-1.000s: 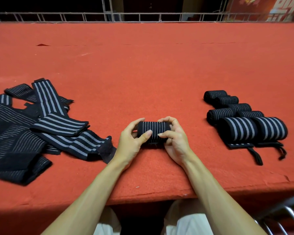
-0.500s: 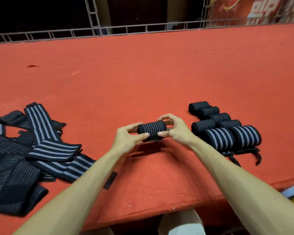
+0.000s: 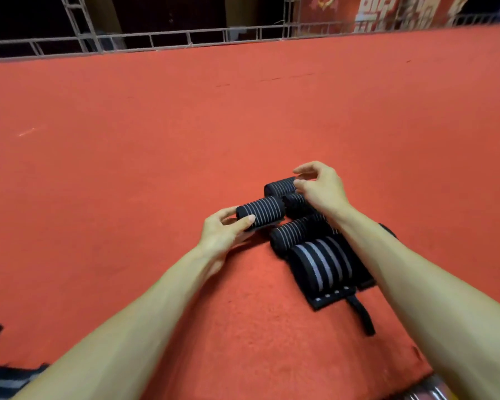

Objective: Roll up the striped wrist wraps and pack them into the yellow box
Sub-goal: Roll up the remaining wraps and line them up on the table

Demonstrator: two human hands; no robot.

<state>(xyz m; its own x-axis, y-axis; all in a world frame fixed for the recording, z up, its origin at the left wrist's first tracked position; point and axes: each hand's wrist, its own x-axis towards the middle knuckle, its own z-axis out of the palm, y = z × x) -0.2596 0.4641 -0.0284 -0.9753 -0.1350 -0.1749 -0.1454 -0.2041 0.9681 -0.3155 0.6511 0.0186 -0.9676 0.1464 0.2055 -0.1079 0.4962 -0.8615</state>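
My left hand [image 3: 225, 229] grips a rolled black wrist wrap with thin white stripes [image 3: 261, 211] by its left end, right beside the group of finished rolls. That group holds a far roll [image 3: 280, 187], a thin-striped roll [image 3: 293, 235] and a larger wide-striped roll [image 3: 321, 264] with its strap tail [image 3: 361, 316] trailing toward me. My right hand [image 3: 322, 189] hovers over the far rolls with fingers loosely curled, its fingertips near the far roll's right end and holding nothing. My right forearm hides part of the group.
All lies on a red felt table [image 3: 243, 111]. Unrolled striped wraps [image 3: 3, 379] peek in at the bottom left corner. A metal rail [image 3: 185, 39] runs along the far edge. A chrome piece [image 3: 425, 392] shows below the table's near right edge.
Both hands carried the roll to the right up to the finished group. My right hand let go of it and moved over the far rolls. The view swung right, so the unrolled pile is mostly out of frame.
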